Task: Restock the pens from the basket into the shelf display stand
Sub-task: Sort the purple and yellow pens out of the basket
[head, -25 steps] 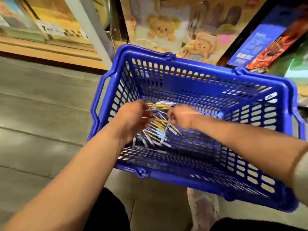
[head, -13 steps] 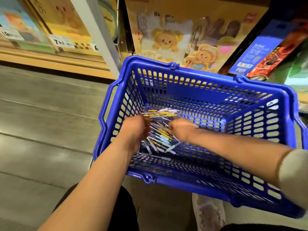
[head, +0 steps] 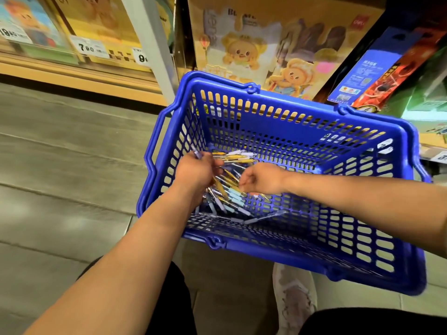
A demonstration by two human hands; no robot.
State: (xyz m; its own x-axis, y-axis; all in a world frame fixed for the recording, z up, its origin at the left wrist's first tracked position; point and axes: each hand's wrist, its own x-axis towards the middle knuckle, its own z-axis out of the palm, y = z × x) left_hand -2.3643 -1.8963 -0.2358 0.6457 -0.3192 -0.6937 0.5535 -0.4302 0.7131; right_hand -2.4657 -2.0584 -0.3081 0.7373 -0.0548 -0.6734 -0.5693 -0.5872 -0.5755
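Note:
A blue plastic basket (head: 285,100) sits on the floor in front of me. A loose heap of pens (head: 232,197), yellow, pale blue and white, lies in its left half. My left hand (head: 197,171) is down in the basket, closed around a bunch of pens; one tip sticks out above the fist. My right hand (head: 260,178) hovers just right of it over the heap, fingers curled and pinching at the pens; whether it holds one is hidden. The display stand is not in view.
Behind the basket stands a large box with cartoon bears (head: 266,52), and boxed goods (head: 387,68) lean at the right. A shelf edge with price tags (head: 94,50) runs at the upper left beside a grey upright post (head: 154,44). My knees are below the basket.
The view has tilted, so the basket sits lower in frame. My left hand has closed on a bunch of pens and lifted slightly; my right hand has shifted right across the heap.

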